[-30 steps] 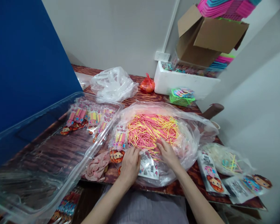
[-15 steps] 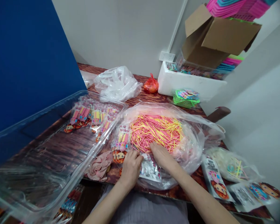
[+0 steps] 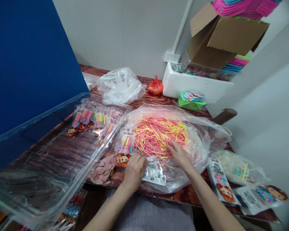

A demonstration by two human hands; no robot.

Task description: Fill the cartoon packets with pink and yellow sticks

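Observation:
A heap of thin pink and yellow sticks (image 3: pixel 156 136) lies in a large clear plastic bag (image 3: pixel 197 160) on the table. My right hand (image 3: pixel 180 156) is at the heap's near right side, its fingers stretched out and slightly apart, touching the sticks. Closed at the left edge of a small printed silver packet (image 3: pixel 155 175), my left hand (image 3: pixel 135 170) has its fingertips curled under and partly hidden. The packet lies on the near part of the bag. Just left of the heap are filled stick packets (image 3: pixel 125 146) with a cartoon face.
A big clear plastic tub (image 3: pixel 86 170) with filled packets stands at left. A pink cloth (image 3: pixel 103 170) lies beside it. Printed pouches (image 3: pixel 223 184) and a bag of sticks (image 3: pixel 243 170) are at right. Behind are a green basket (image 3: pixel 191 103) and a white foam box (image 3: pixel 195 84).
My right hand has moved right and slightly away from the packet, its fingers now more visible over the heap's right part. My left hand stays at the packet.

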